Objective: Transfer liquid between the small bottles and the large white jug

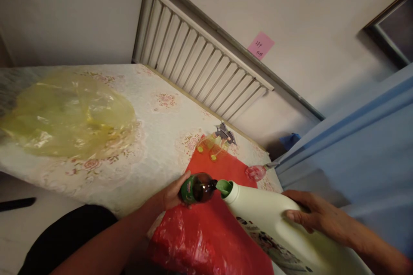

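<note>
My left hand (174,191) is closed around a small brown bottle (200,187) with a green label, held tilted with its dark neck pointing right. Its mouth meets or nearly meets the green pouring spout of a big pale green jug (274,212); I cannot tell if they touch. The jug leans over on its side toward the bottle, and my right hand (309,212) grips it by the handle area, with some fingers hidden behind. No liquid stream can be made out. Below both lies a red plastic sheet or bag (209,234) on the table.
Two clear spray bottles (221,144) with dark trigger heads stand at the red sheet's far edge. A pink-tinted bottle (256,173) is to their right. A crumpled yellow plastic bag (74,116) covers the left of the flowered tablecloth (155,137). Behind are a radiator (193,47) and a blue curtain (355,146).
</note>
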Tool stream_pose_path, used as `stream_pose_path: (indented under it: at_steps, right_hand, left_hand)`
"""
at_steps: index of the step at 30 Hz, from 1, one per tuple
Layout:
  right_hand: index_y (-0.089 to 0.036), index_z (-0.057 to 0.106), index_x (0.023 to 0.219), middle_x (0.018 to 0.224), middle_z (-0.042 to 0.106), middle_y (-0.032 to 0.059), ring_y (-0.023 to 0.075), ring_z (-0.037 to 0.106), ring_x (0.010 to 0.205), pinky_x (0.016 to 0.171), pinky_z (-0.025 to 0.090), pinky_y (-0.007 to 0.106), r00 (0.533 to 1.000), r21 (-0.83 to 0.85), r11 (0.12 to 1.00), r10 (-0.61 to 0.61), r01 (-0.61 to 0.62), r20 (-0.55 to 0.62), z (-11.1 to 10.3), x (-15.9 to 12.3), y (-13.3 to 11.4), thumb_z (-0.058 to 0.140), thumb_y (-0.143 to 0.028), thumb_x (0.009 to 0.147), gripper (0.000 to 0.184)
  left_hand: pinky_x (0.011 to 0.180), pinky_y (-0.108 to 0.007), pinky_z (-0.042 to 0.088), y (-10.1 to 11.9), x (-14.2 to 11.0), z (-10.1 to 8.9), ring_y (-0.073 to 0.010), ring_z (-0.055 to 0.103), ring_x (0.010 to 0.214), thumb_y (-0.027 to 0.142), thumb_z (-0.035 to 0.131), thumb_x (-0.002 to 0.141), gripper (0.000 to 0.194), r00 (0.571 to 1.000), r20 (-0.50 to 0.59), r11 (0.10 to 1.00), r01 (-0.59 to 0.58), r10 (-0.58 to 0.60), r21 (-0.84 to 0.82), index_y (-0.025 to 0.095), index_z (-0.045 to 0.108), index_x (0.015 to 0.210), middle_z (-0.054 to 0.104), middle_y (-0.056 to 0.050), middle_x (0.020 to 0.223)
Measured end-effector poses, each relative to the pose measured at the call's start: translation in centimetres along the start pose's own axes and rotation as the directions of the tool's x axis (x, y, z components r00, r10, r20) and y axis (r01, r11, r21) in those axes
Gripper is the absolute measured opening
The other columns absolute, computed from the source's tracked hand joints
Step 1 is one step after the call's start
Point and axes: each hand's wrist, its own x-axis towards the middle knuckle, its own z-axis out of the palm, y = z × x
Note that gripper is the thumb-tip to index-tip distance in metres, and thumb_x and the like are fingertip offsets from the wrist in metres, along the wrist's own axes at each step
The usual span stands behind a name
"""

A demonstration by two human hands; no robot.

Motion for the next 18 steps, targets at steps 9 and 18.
stream_pose_path:
  at_steps: [9,18]
  right_hand:
    - [-0.017,0.064,0.096,0.081,0.062,0.0045,0.0156,0.053,0.067,0.052,0.039,0.024,1.0,-0.023,1.0,0.003,-0.003,0.002,-0.04,-0.14,-0.08,0.057,-0.057,0.082,0.043]
    - [-0.017,0.064,0.094,0.08,0.062,0.0046,0.0155,0.052,0.066,0.051,0.037,0.024,1.0,-0.009,1.0,-0.007,0.007,0.009,0.04,-0.2,-0.54,0.057,-0.058,0.081,0.043]
  left_hand:
    - [0.046,-0.025,0.041,-0.1,0.25,-0.17,-0.0155,0.057,0.056,0.067,0.035,0.086,0.067,1.0,0.015,1.0,0.0,-0.001,0.011,0.015,0.064,0.117,0.073,-0.008,0.086]
    - [0.043,-0.023,0.036,0.26,-0.26,0.5,-0.0132,0.052,0.052,0.066,0.032,0.088,0.068,1.0,0.03,1.0,0.004,-0.004,0.018,0.015,0.062,0.121,0.072,-0.008,0.084]
